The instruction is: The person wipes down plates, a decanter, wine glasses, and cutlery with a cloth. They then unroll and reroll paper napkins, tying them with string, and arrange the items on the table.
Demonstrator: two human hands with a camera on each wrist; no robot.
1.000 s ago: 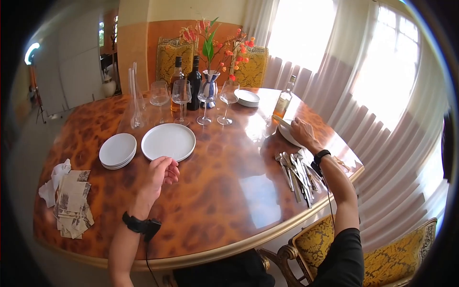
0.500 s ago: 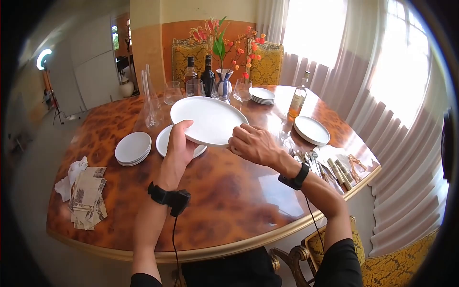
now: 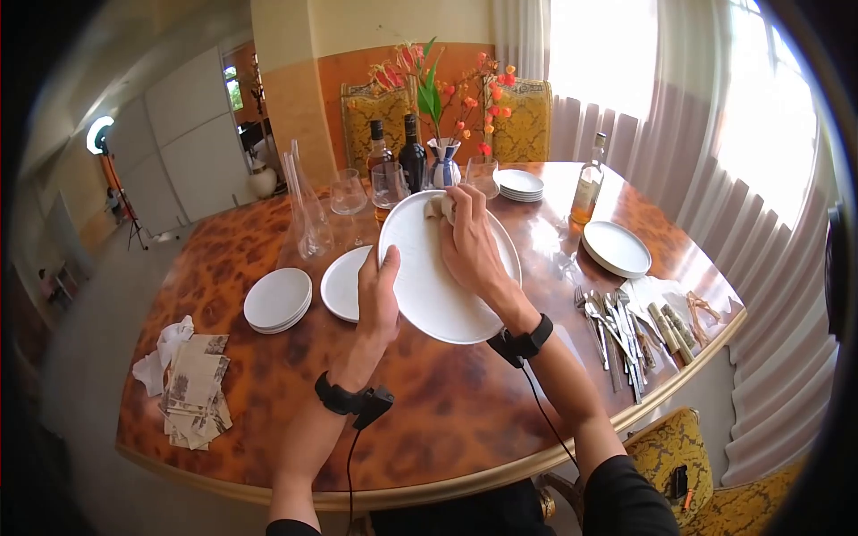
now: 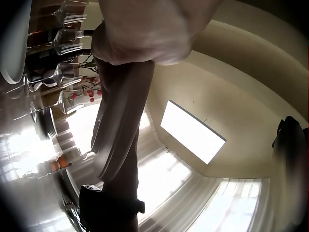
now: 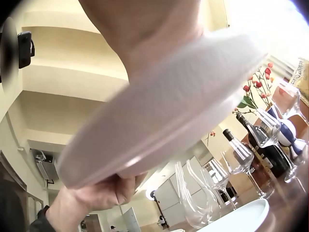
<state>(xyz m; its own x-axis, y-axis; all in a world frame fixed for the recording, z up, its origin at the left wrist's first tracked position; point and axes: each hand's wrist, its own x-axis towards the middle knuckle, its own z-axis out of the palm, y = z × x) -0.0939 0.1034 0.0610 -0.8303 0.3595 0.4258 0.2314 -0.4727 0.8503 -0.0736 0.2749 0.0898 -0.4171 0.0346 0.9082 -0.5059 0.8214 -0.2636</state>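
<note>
A large white plate [image 3: 447, 268] is held tilted above the table. My left hand [image 3: 377, 299] grips its left edge, thumb on the face; the fingers behind are partly hidden. Pinched in my right hand [image 3: 474, 241], a small beige cloth [image 3: 439, 208] rests against the plate's upper face. The right wrist view shows the plate [image 5: 159, 111] blurred, the left hand [image 5: 108, 193] under it and the right hand [image 5: 154, 34] above. In the left wrist view, the left hand [image 4: 149, 34] fills the top.
White plates lie in a left stack [image 3: 278, 299], at centre [image 3: 341, 286], at right [image 3: 617, 250] and at the back [image 3: 520, 184]. Wine glasses [image 3: 348, 193], a decanter [image 3: 308, 219], bottles [image 3: 587, 188] and a vase stand behind. Cutlery [image 3: 617, 330] lies right, printed napkins [image 3: 195, 389] left.
My right hand has left the right-hand plates and come to the centre. The held plate was raised between both hands, then tilted more upright; the right hand has moved onto its upper face.
</note>
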